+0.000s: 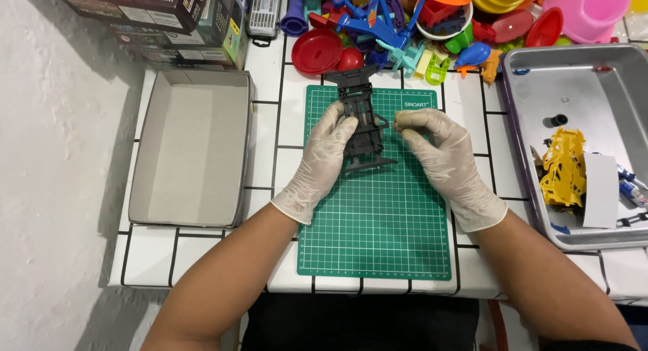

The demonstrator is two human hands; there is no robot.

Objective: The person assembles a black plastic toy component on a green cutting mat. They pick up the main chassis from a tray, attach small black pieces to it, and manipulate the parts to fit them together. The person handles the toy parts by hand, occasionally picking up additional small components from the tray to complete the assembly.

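Both forearms are bare and come in from the bottom corners, angling inward so the hands meet near the middle. Both hands wear thin whitish gloves that end right at the wrists. The left hand (322,158) is palm down, fingers pointing up and a bit right, with the fingertips curled in a light grip. The right hand (442,158) mirrors it, fingers pointing up and left, thumb and index finger pinched together at the tips. The hands sit close together but aren't touching each other.
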